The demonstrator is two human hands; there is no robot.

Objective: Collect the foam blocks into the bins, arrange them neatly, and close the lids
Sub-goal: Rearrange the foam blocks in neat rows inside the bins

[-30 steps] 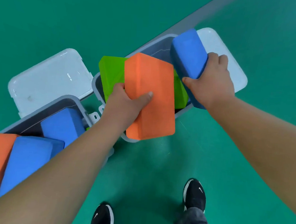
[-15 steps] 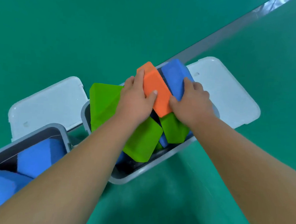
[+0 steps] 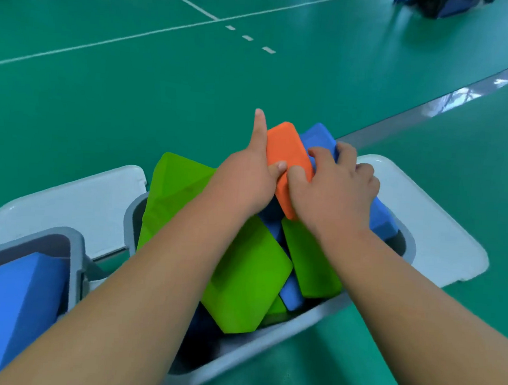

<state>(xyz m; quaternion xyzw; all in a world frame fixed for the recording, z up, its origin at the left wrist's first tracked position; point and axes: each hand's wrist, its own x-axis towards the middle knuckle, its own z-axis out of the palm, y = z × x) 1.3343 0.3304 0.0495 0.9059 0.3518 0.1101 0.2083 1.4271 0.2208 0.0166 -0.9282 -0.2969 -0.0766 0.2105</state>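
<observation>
A grey bin (image 3: 266,340) in the middle holds several foam blocks. An orange block (image 3: 285,152) stands on edge at the far side, with a blue block (image 3: 319,139) right behind it. My left hand (image 3: 247,180) presses the orange block's left face, index finger pointing up. My right hand (image 3: 334,186) grips across the orange and blue blocks from the right. Green blocks (image 3: 249,282) lie tilted below my wrists, and another green block (image 3: 175,183) leans at the bin's left end. A second grey bin (image 3: 72,242) at the lower left holds a blue block (image 3: 11,295).
Two white lids lie open on the green floor, the right lid (image 3: 430,231) beside the middle bin and the left lid (image 3: 75,198) behind the lower-left bin. White court lines and a grey strip (image 3: 451,98) cross the floor. A dark bag (image 3: 440,4) sits far right.
My hands carried the orange and blue blocks down into the middle bin and stood them on edge. My view tilted up, showing more floor; my left index finger now points up.
</observation>
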